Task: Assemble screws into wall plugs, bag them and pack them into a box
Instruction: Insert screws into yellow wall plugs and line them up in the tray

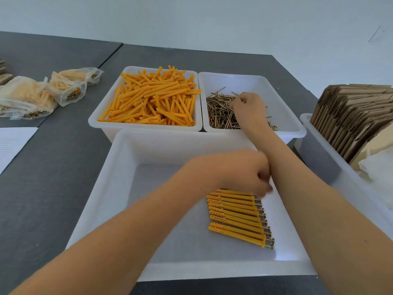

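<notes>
A row of several assembled orange plugs with screws [238, 218] lies in the near white tray [110, 188]. My left hand [244, 171] hovers over the far end of that row, blurred, its curled fingertips on the head end of the topmost plug. My right hand [247, 107] reaches into the white bin of brass screws [221, 116] and pinches a screw at the top of the pile. Left of it stands the bin of loose orange wall plugs [153, 99].
Filled plastic bags of plugs [29, 96] lie at the far left on the grey table [53, 167], with a white sheet of paper [12, 143] nearer me. On the right, a white bin holds flat cardboard boxes [353, 116].
</notes>
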